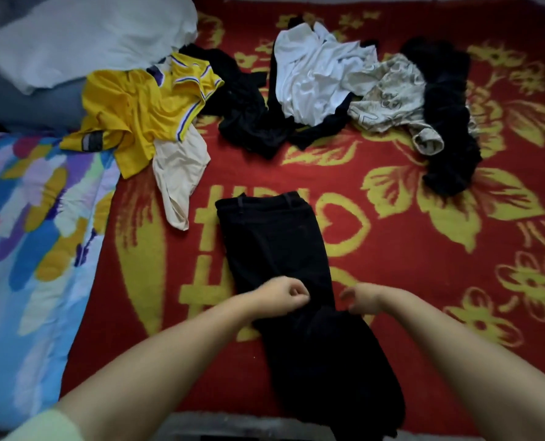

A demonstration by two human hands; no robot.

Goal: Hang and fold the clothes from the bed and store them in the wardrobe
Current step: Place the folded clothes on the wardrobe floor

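A pair of black trousers [274, 237] lies lengthwise on the red and yellow blanket [423, 249], waistband away from me. My left hand [280, 296] sits on the trousers near the knee, fingers curled and pinching the fabric. At the trousers' right edge my right hand [361, 299], slightly blurred, has its fingers curled down onto the cloth. Farther back lie a yellow jersey [137, 113], a cream garment [177, 173], a black garment [245, 103], a white shirt [315, 78], a patterned beige garment [392, 93] and another black garment [449, 122].
A colourful patterned sheet [35, 233] covers the bed's left side. A white cloth or pillow [90, 36] lies at the back left. The bed's near edge runs along the bottom of the view.
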